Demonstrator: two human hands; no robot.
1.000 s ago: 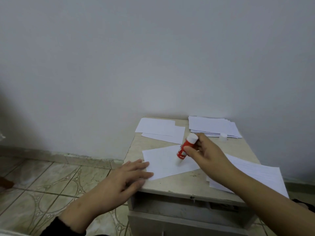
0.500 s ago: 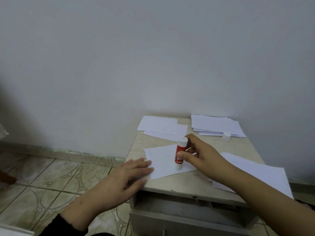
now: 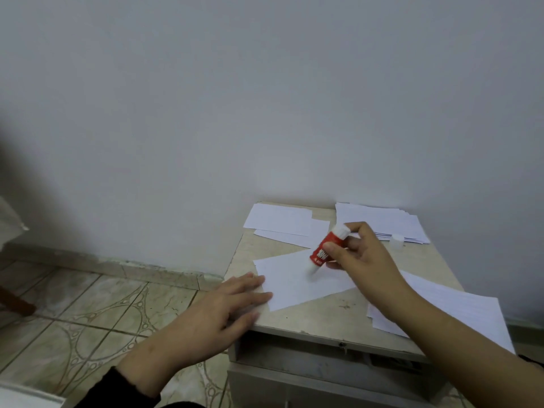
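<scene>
Far left is tiled floor (image 3: 97,307), nothing in play there. The left hand (image 3: 232,301) lies flat with straight fingers, not gripping, on the near-left edge of the small table (image 3: 329,319). Its fingertips touch the left corner of the loose white sheet (image 3: 294,285), likely to pin it so it won't slide under the rubbing. The sheet lies skewed on the table's middle, one corner toward the front edge. The red glue stick (image 3: 325,248) is tilted over the sheet's middle-right, white twist end up and away. Its glue tip is down at the paper, but that tip is blurred, so contact is probable, not certain. The right hand (image 3: 362,254) is curled round the stick, thumb and fingers pinching the barrel near its top. That slanted hold suits a smearing stroke. Behind the sheet, back-left, is a pile of white slips (image 3: 279,222); back-right, a stack of papers (image 3: 379,219) against the wall. A small white cap (image 3: 397,240), likely the glue's, stands just in front of that stack, apart from the hand. Lined sheets (image 3: 459,307) lie at the right, partly under the right forearm and overhanging the table edge. A sweeping arm could drag them. Nothing lies between the stick and the rest of the sheet.
</scene>
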